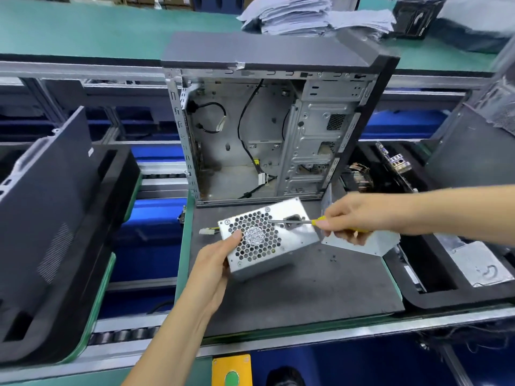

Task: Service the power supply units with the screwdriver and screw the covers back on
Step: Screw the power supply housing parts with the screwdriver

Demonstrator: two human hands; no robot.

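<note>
Fingers (333, 222) of the right hand (359, 215) pinch a yellow-handled screwdriver (295, 221), its tip laid against the fan-grille face of a silver power supply unit (264, 240), while the left hand (216, 263) grips that unit's lower left corner, thumb on the grille, tilting it above the dark mat (320, 288) of the tabletop. A second silver unit (370, 245) lies just beside it under the right hand, and an open computer case (278, 126) stands upright behind both.

left hand (216, 263) grips a tilted power supply (266, 240); right hand (354, 218) holds a screwdriver (295, 221), tip seemingly touching it.
</note>
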